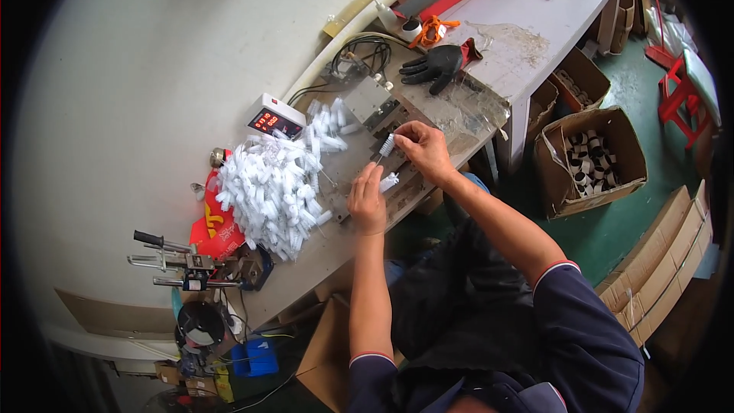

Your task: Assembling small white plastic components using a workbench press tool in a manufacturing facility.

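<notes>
A small white bristle brush (388, 144) with a thin wire stem is between my hands, over the metal fixture (376, 105) at the table's edge. My right hand (425, 150) pinches its bristle end between thumb and fingers. My left hand (368, 203) is closed, its fingertips meeting the lower end of the stem. Just right of the left fingers lies another white brush (390, 181). A large heap of similar white brushes (271, 191) covers the table to the left of my hands, some with wire stems showing.
A counter box with a red display (275, 118) stands behind the heap. Left of it is a lever clamp device (195, 264). A black work glove (437, 67) lies beyond the fixture. On the floor at right, a cardboard box (554, 172) holds black-and-white parts, near a red stool (680, 103).
</notes>
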`<action>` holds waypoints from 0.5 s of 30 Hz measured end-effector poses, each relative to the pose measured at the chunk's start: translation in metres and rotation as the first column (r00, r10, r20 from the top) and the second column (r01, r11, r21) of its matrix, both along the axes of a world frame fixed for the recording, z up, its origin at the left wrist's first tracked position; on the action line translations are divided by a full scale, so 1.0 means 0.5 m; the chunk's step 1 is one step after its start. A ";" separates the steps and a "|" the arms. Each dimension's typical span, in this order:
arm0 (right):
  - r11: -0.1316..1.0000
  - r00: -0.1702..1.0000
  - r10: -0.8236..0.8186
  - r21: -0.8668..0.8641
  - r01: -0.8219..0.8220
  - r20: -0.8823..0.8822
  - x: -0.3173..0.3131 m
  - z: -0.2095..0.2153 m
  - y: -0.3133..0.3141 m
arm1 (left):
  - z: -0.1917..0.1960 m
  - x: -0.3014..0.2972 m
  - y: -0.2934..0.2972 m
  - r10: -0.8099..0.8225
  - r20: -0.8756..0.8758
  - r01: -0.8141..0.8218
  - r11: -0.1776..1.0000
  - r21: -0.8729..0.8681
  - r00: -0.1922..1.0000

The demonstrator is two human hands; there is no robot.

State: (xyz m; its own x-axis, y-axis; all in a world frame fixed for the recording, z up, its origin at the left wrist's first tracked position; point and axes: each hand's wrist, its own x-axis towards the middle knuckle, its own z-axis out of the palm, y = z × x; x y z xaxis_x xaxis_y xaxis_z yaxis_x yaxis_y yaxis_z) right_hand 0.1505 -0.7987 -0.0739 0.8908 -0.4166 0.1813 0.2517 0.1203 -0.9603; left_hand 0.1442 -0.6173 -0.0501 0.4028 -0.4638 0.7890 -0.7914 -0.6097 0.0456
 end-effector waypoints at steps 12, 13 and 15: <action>0.995 0.996 0.065 0.080 -0.060 -0.066 -0.011 0.034 0.010 | -0.003 0.008 0.013 -0.015 -0.005 0.015 0.999 -0.049 1.000; 0.996 0.998 0.047 0.072 -0.044 -0.049 -0.008 0.034 0.015 | -0.002 0.007 0.017 0.020 -0.002 -0.020 0.998 -0.060 1.000; 0.998 0.997 0.045 0.051 -0.042 -0.056 -0.004 0.022 0.007 | -0.005 0.007 0.014 -0.030 -0.030 0.029 0.998 -0.061 0.999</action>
